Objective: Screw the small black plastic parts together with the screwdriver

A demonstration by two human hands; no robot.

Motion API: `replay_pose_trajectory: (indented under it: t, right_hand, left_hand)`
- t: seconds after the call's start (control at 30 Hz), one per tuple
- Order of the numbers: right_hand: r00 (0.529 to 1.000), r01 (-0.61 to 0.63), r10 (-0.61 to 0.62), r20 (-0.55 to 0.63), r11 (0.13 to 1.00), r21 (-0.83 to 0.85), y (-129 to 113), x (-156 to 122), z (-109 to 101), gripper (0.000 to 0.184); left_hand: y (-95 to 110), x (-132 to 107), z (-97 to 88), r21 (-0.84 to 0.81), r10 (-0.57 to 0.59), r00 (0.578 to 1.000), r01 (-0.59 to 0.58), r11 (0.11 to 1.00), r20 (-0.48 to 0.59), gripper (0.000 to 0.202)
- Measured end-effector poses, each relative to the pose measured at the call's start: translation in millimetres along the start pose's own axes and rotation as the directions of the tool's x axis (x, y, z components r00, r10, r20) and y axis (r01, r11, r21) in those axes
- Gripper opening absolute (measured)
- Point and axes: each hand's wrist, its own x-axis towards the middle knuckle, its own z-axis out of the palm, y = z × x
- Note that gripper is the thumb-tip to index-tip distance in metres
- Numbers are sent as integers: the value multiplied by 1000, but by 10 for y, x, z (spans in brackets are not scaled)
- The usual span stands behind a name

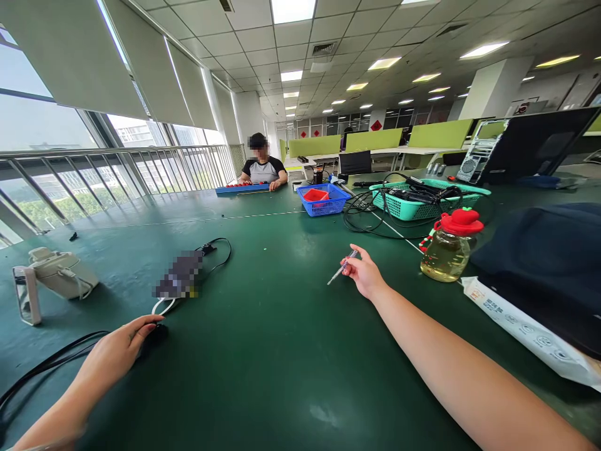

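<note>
My right hand (361, 269) is closed around a small screwdriver (342, 268) with a clear handle, its thin metal tip pointing down and left above the green tabletop (282, 351). At the left, my left hand (117, 347) has its thumb and fingers pinched at the end of a looped white cable (164, 305). A dark shape lies below these fingertips; I cannot tell whether it is an object or shadow. Just beyond, a blurred dark device (181, 274) rests on the table, with the white cable at its near end and a thin black cable (228, 254) at its far end.
A phone (27, 295) leans by a beige pouch (63, 274); black cables (51, 360) run behind my left hand. Right are a red-lidded bottle (445, 254), a white package (526, 332) and dark cloth (539, 263). Blue (323, 203) and green (408, 210) baskets and a person (263, 166) are farther off.
</note>
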Motion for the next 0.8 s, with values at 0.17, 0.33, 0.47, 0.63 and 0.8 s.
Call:
replay_pose_trajectory:
  t: [0.17, 0.33, 0.47, 0.63, 0.8]
  right_hand:
    - [1000, -1, 1, 0, 1000, -2, 5, 5, 4, 66]
    - [1000, -6, 6, 1, 1000, -5, -10, -4, 19, 65]
    - [1000, -3, 3, -2, 1000, 2, -22, -18, 34, 65]
    - [1000, -6, 6, 0, 1000, 7, -23, -16, 29, 64]
    - [1000, -6, 6, 11, 1000, 14, -16, -3, 10, 65]
  left_hand:
    - [65, -10, 4, 42, 0, 1000, 1, 999, -17, 54]
    - [-3, 20, 117, 37, 81, 995, -79, 996, -51, 49]
    - [-107, 48, 236, 13, 155, 982, -154, 988, -106, 52]
    - [-322, -15, 367, 32, 140, 973, -137, 990, -181, 68]
    - [-729, -117, 627, 32, 93, 983, -89, 996, -158, 64]
